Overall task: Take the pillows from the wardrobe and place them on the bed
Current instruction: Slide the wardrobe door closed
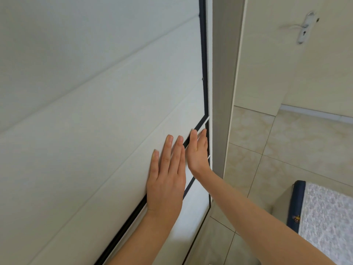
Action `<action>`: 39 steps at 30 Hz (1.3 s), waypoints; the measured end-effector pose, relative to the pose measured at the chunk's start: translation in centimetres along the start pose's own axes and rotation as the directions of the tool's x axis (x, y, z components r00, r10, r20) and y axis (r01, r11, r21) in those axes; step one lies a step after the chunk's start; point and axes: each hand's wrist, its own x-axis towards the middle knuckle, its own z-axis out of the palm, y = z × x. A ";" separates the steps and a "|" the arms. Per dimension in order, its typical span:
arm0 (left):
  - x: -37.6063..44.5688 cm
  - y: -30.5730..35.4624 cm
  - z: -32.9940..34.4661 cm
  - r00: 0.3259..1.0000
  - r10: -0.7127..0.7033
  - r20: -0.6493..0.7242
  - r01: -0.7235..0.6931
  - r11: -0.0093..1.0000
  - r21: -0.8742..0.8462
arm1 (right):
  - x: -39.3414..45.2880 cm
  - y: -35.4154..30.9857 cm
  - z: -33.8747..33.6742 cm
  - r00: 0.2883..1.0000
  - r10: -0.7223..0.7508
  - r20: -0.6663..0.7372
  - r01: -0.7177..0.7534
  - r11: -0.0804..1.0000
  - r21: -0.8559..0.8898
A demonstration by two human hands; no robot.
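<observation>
I see no pillows — they're presumably behind the white wardrobe door [95, 131], which looks shut. My left hand [166, 180] lies flat and spread on its panel; my right hand [197, 150], fingers straight, holds nothing at the dark edge strip [204, 73]. Risk: palms slipping on the smooth panel, or fingertips pinched against the frame. The bed [324, 217] waits lower right.

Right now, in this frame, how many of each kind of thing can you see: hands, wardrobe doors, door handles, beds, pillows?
Bare hands: 2, left and right, both flat against the door
White panelled sliding wardrobe door with black edge: 1
White metal lever door handle: 1
Bed corner with white textured cover and navy trim: 1
Pillows: 0 visible
Total: 5
</observation>
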 end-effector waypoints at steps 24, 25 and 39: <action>7.8 5.3 2.0 0.993 0.022 0.117 -0.024 1.000 0.010 | 13.0 -1.7 -6.5 0.999 0.047 0.018 -0.047 0.999 -0.014; 8.0 5.4 2.2 0.993 0.023 0.113 -0.025 1.000 0.016 | 13.2 -1.7 -6.6 0.999 0.052 0.014 -0.052 0.999 -0.014; 9.4 6.2 3.2 0.996 0.033 0.087 -0.038 0.998 0.058 | 15.1 -2.2 -7.6 0.998 0.064 0.010 -0.064 0.997 -0.054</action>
